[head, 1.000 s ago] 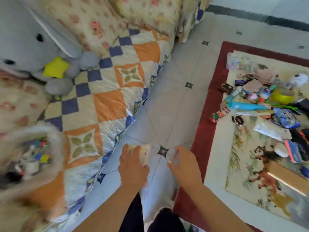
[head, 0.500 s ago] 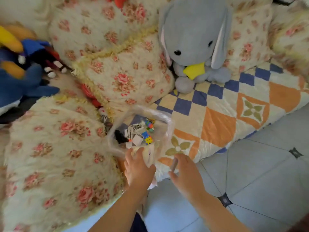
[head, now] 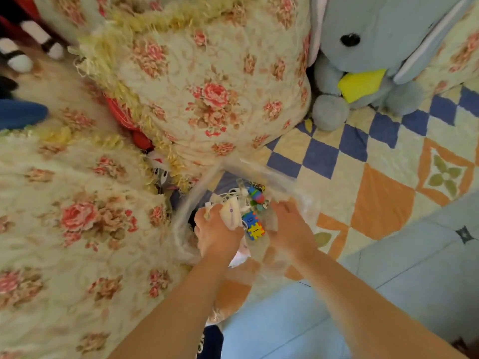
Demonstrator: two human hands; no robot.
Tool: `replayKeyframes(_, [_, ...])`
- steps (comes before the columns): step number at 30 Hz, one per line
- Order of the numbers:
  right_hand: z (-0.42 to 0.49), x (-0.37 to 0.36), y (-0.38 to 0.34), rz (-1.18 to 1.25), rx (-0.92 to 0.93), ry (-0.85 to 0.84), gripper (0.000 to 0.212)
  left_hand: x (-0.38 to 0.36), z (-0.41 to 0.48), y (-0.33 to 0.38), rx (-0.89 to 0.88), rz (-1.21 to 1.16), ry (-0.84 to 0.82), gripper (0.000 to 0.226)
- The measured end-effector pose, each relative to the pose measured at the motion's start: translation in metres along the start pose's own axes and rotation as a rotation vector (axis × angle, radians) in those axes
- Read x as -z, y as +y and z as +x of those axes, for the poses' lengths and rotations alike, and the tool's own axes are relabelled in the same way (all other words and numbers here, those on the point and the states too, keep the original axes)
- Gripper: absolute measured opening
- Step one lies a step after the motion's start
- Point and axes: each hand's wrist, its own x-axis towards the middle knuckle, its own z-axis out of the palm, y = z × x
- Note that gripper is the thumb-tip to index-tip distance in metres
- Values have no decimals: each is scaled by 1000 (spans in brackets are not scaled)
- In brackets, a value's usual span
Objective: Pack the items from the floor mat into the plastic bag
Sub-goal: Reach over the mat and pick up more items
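Gripping a cream flat packet with a small purple mark (head: 230, 213), the left hand (head: 216, 235) has thumb and fingers curled round its near half. Packet's long axis runs roughly 12 to 6, far end tipped slightly toward 11 and pointing into the bag mouth. It sits at the hand's 1 o'clock edge, sticking out past the knuckles, face with the mark turned up to the camera.

The packet is just over the open mouth of the clear crumpled plastic bag (head: 186, 200), not let go. The bag rests on the orange, blue and cream patchwork quilt (head: 383, 208) at the bed edge, mouth facing up.

Inside the bag: multicoloured foam puzzle cube (head: 252, 226) at 3 o'clock of the packet and just beside it, bright striped keychain toy (head: 256, 195) at 1, tangled white cable (head: 229, 194) at 12.

The right hand (head: 290, 229) is at the bag's 3 o'clock rim, fingers bent down into blurred plastic; cannot tell what it pinches, if anything.

Rose-print cream pillow (head: 207, 86) at 12 of the bag. Grey plush rabbit with a yellow patch (head: 375, 42) at 2. Pale blue tiled floor (head: 324, 320) at 5.
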Motion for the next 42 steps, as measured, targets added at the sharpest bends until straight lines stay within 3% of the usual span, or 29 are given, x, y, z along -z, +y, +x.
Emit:
replayKeyframes(4, [-17,-13,9,22,-38,6,42,-9,24,8,-17,20,-30,73])
replayKeyframes(12, [-37,-11,23,105,-113,22,45,-20,8,11,-96,108,-71,60])
replayKeyframes(20, [-101,21,71,257,-265,137,49,-57,-65,51,-391,301,-246,55])
replayKeyframes(30, [-298,18,227,512,-705,395,45,-182,-247,114,-876,592,-500,53])
replayKeyframes(42, [-590,-64,430,736,-1106,603,49,-400,-554,77,-1315,943,-794,54])
